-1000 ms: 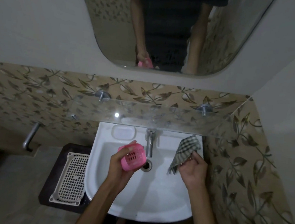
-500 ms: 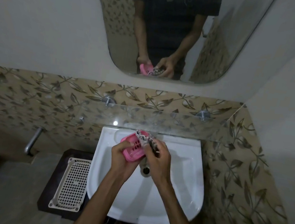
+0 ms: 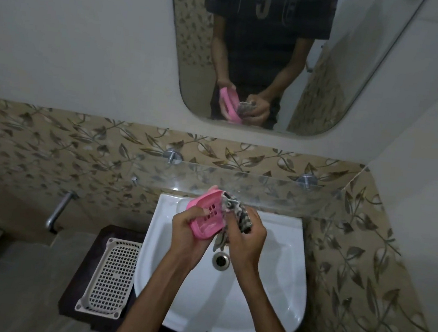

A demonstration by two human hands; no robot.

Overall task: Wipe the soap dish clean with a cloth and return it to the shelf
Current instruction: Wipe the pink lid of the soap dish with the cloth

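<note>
One soap dish (image 3: 206,216), one cloth (image 3: 242,217), two hands

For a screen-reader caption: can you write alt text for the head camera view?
Over a white sink, a person's left hand holds a pink soap dish while the right hand presses a checked cloth against it. A glass shelf and a mirror hang above.

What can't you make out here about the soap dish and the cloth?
- Inner face of the pink soap dish, head view: turned away, so its cleanliness cannot be told.
- Checked cloth: bunched in the right hand, most of it hidden.
- Left hand fingertips: behind the dish.
</note>
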